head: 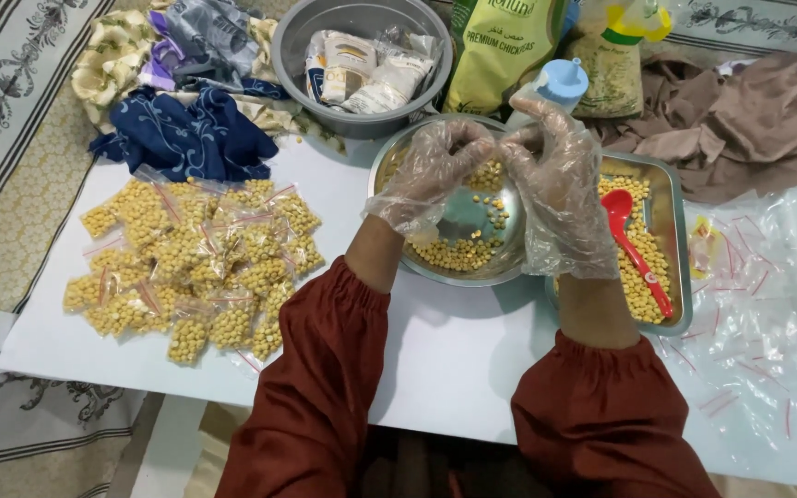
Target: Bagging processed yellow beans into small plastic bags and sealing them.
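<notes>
Both my hands wear thin clear plastic gloves and meet over a round steel bowl that holds loose chickpeas along its near side. My left hand and my right hand have their fingertips curled together, pinching the top of a small clear bag of chickpeas that hangs between them above the bowl. Just right of my right hand stands a rectangular steel tray of chickpeas with a red plastic spoon lying in it.
A heap of several filled small bags lies on the white board at left. Empty clear zip bags are spread at right. Behind the bowl are a grey basin of packets, a yellow-green pouch, a blue-capped bottle and crumpled cloths.
</notes>
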